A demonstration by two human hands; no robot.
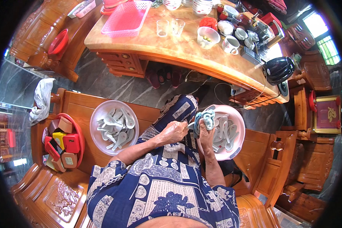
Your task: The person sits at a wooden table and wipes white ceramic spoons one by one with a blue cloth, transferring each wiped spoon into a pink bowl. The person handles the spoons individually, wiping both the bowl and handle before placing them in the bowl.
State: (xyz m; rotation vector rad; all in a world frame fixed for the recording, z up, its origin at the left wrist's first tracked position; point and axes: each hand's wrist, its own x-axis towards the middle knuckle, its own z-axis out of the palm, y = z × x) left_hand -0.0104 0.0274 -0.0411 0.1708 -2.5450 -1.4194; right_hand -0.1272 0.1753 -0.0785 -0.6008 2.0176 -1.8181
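Note:
Above my lap, my left hand [174, 132] pinches the handle of a white soup spoon [191, 125]. A bunched blue-green cloth [205, 119] is gripped in my right hand [206, 136], and it wraps the other end of that spoon, so the bowl is hidden. To my right, partly behind the right hand, a pale pink basin [239, 128] holds several white ceramic spoons [224, 128]. On the bench to my left stands a translucent white basin [95, 138] with a heap of similar spoons [118, 125].
A red tray [81, 136] of small boxes lies at far left, near a white cloth [42, 99] draped over the bench arm. Across from me, the curved table [182, 47] bears a pink basket [126, 18], two glasses [170, 28], stacked bowls, cups and a black kettle [278, 70].

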